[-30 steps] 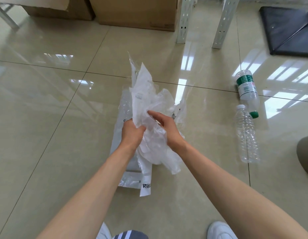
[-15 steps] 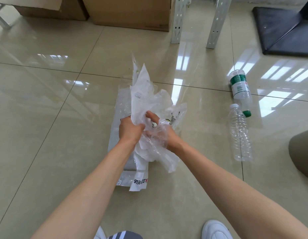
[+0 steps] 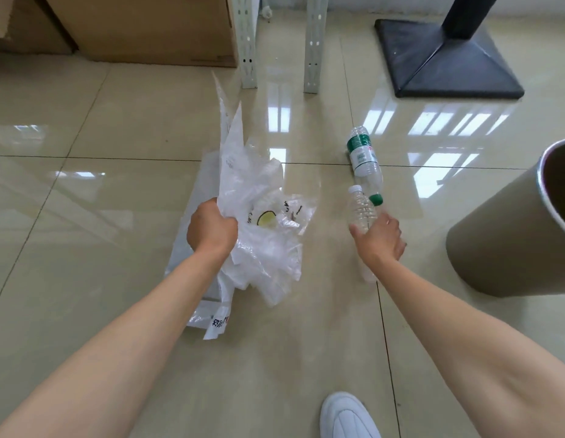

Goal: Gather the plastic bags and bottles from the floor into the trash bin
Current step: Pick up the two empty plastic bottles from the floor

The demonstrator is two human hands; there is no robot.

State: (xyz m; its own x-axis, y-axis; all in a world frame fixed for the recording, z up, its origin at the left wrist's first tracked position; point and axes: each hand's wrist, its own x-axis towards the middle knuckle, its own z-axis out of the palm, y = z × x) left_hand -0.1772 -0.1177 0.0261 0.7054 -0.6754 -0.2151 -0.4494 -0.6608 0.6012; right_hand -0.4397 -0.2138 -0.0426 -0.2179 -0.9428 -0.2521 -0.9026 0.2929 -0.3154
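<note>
Two hands are reaching out ahead of you, both arms stretching forward and down over the tiled floor (image 3: 85,248). Your left hand (image 3: 211,230) is making a fist around a crumpled bunch of clear bags (image 3: 259,216), knuckles facing up, with the plastic sticking up above the fist and hanging loose below it; the lowest printed bag is trailing down toward the floor, though you cannot tell whether it is touching. Your right hand (image 3: 381,237) is hovering palm down, fingers (image 3: 357,230) spread and slightly curled, over the middle of a clear bottle (image 3: 360,210) that is lying on the floor with its white cap pointing away from you. Whether the fingers are touching the bottle is not clear; they are not wrapping around it. A second bottle (image 3: 363,159), green-labelled and green-capped, is lying just beyond the first, their caps almost touching. The bin (image 3: 509,235) is standing to your right, near the right hand, tilting in this wide view, its mouth open toward you.
</note>
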